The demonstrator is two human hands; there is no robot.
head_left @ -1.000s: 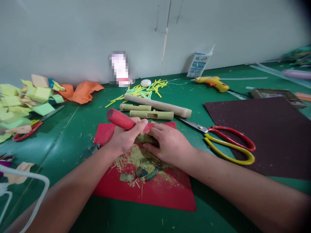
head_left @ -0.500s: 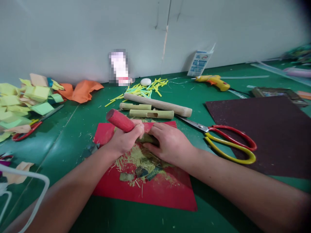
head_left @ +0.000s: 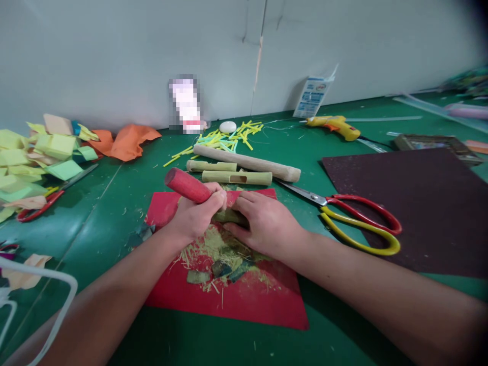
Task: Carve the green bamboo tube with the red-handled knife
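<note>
A tool with a thick red wooden handle [head_left: 186, 185] is gripped in my left hand [head_left: 196, 216]; its working end is hidden by my fingers. Beside it, my right hand [head_left: 269, 223] is closed round a green bamboo piece [head_left: 232, 217], pressing it down over a red sheet [head_left: 263, 305]. The tool's lower end meets the bamboo area between both hands. Pale shavings [head_left: 215, 244] and darker bamboo chips [head_left: 198, 276] litter the sheet. Just behind lie a bamboo tube with a rectangular notch [head_left: 221, 176] and another cut bamboo tube [head_left: 213, 166].
Behind the tubes lies a wooden rod [head_left: 247, 162]. Large scissors [head_left: 360, 223] lie right, partly on a dark board [head_left: 415, 203]. A yellow glue gun [head_left: 335, 126], short yellow straws [head_left: 217, 140] and a phone [head_left: 185, 104] are near the wall. Folded paper [head_left: 46, 152] is at left.
Both hands keep their grip in nearly the same place. The whole view has shifted very slightly; the things on the table stay put.
</note>
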